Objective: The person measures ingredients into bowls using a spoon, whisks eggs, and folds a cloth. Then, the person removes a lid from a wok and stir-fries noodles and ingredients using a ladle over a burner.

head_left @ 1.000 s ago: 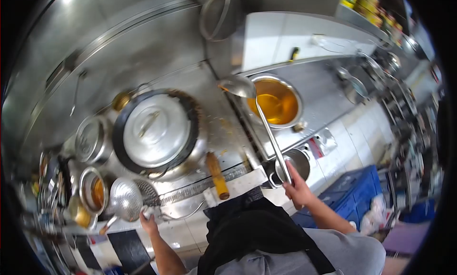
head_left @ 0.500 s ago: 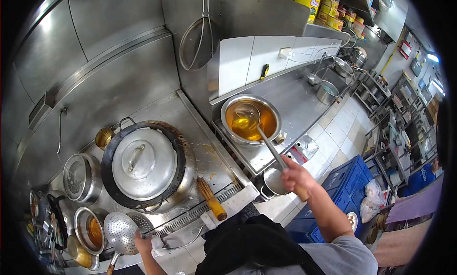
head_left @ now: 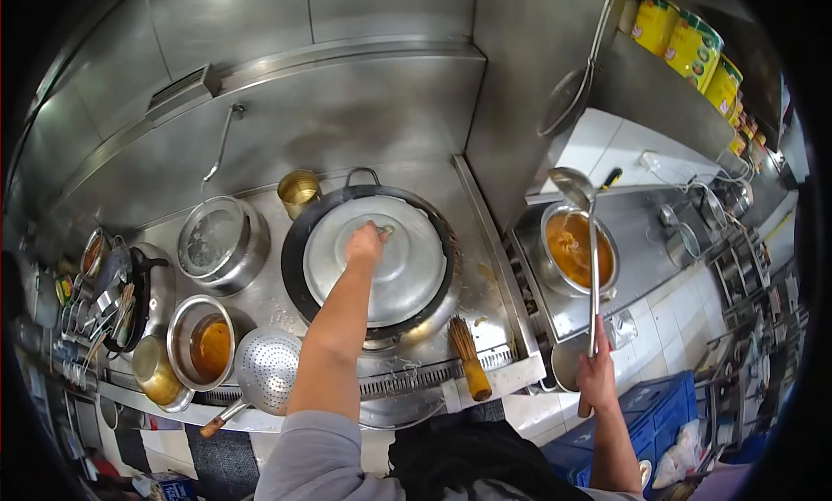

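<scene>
My left hand (head_left: 365, 243) is closed round the handle of a round metal lid (head_left: 412, 280). The lid rests inside the dark rim of a wok (head_left: 295, 284) on the stove. In my right hand (head_left: 596, 373) is the long handle of a ladle (head_left: 572, 187), held up with its bowl above and behind a metal basin (head_left: 552, 267). Amber liquid (head_left: 576, 251) fills much of that basin, and its surface is rippled. A bamboo wok brush (head_left: 472, 371) lies at the stove's front edge, right of the wok.
Left of the wok stand a lidded pot (head_left: 247, 254), a brass-coloured cup (head_left: 299, 191), a bowl with brown liquid (head_left: 179, 345) and a perforated strainer (head_left: 270, 371). A steel partition (head_left: 520, 94) rises between stove and counter. Blue crates (head_left: 641, 423) sit on the floor at right.
My left hand has gone from near the strainer to the lid's handle. The ladle has come up out of the amber liquid. The view has swung left.
</scene>
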A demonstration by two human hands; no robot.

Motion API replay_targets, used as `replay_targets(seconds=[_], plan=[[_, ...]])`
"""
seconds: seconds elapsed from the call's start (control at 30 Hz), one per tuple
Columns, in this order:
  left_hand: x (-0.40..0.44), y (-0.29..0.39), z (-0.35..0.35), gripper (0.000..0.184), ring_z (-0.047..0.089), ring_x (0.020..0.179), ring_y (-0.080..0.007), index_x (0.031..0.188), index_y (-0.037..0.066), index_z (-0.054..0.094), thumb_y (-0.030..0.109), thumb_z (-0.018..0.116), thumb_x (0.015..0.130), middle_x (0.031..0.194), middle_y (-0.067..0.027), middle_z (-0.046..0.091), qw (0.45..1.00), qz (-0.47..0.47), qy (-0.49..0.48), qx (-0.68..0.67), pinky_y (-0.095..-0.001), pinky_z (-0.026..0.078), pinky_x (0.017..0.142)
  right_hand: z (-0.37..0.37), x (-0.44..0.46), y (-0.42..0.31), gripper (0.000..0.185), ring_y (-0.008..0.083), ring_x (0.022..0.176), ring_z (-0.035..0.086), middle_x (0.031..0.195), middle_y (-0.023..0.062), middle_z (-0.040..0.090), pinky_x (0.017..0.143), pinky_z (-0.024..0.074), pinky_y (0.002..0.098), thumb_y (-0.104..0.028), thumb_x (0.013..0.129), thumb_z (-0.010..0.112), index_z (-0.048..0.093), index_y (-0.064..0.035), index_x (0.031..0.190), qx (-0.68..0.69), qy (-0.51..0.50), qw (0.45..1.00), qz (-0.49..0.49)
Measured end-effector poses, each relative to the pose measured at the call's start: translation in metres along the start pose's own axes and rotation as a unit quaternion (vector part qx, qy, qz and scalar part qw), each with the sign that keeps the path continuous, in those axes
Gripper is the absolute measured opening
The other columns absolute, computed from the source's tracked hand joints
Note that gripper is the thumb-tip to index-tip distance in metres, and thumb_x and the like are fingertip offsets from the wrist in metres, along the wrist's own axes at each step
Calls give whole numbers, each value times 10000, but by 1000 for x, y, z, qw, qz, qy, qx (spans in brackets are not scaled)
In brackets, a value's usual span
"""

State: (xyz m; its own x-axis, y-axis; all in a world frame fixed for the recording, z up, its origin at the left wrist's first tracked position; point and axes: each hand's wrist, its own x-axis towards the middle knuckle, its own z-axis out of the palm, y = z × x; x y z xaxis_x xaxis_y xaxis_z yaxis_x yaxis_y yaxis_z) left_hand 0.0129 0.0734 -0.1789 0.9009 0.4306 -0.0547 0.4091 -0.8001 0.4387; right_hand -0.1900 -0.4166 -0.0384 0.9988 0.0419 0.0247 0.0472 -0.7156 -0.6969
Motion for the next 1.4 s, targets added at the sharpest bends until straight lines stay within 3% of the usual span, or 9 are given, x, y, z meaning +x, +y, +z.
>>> replay_targets(seconds=[0.07,0.13,0.17,0.4,0.63,0.9,1.03,1.17,1.4], plan=[[-4,-1,-27,431,631,1046,-388,1149,9,585,351,642,893,1026,-231,672,996,33,57,-53,-496,486,907,1,-4,-35,800,321,1375,395,1535,209,323,1123,316,353,111,791,430,186,-34,1539,-13,-16,1000,16],[-17,-10,-86,378,648,980,-396,1081,-8,605,326,627,904,966,-254,671,985,37,140,-90,-485,501,860,2,-15,-51,803,168,502,538,796,84,577,484,469,304,79,873,450,140,-175,1568,199,-124,969,81],[-12,-31,-111,368,655,939,-399,1073,-7,609,321,626,907,937,-257,669,974,60,175,-133,-475,506,824,6,-21,-54,791,82,434,435,714,4,481,402,378,250,88,902,436,128,-203,1570,267,-141,950,84],[-85,-94,-276,339,367,601,-58,763,33,591,318,676,928,639,49,463,797,43,392,-458,-248,290,525,26,-12,-97,793,159,592,573,805,74,596,587,488,311,34,898,541,166,-181,1563,145,-339,929,33],[-155,-129,-307,349,325,499,-16,681,127,498,284,697,921,592,85,430,722,65,462,-510,-207,236,454,32,19,-138,792,481,957,609,1140,281,627,871,489,436,-19,869,567,185,-162,1547,12,-272,953,-133],[-197,-158,-316,311,326,547,-6,710,123,472,171,690,926,637,87,449,693,155,506,-489,-197,229,492,-22,12,-174,783,489,946,605,1096,276,643,842,480,474,-39,861,578,212,-172,1540,-68,-285,948,-122],[-214,-156,-331,291,335,553,-5,729,114,481,168,687,928,651,83,460,699,160,519,-465,-194,235,495,-27,11,-175,810,221,607,559,712,101,584,656,476,303,8,846,585,225,-173,1550,18,-304,947,-99],[-226,-154,-342,285,343,550,-8,733,108,486,168,681,933,648,76,472,682,161,535,-473,-191,235,497,-33,11,-196,793,49,543,453,708,-2,550,533,404,209,61,851,534,246,-175,1552,162,-284,941,-93],[-243,-151,-352,321,295,507,-11,706,114,470,204,626,971,591,75,441,669,169,543,-479,-212,202,469,-48,22,-242,774,24,519,404,768,-3,547,482,346,171,83,816,527,271,-62,1532,312,-190,919,-146]])
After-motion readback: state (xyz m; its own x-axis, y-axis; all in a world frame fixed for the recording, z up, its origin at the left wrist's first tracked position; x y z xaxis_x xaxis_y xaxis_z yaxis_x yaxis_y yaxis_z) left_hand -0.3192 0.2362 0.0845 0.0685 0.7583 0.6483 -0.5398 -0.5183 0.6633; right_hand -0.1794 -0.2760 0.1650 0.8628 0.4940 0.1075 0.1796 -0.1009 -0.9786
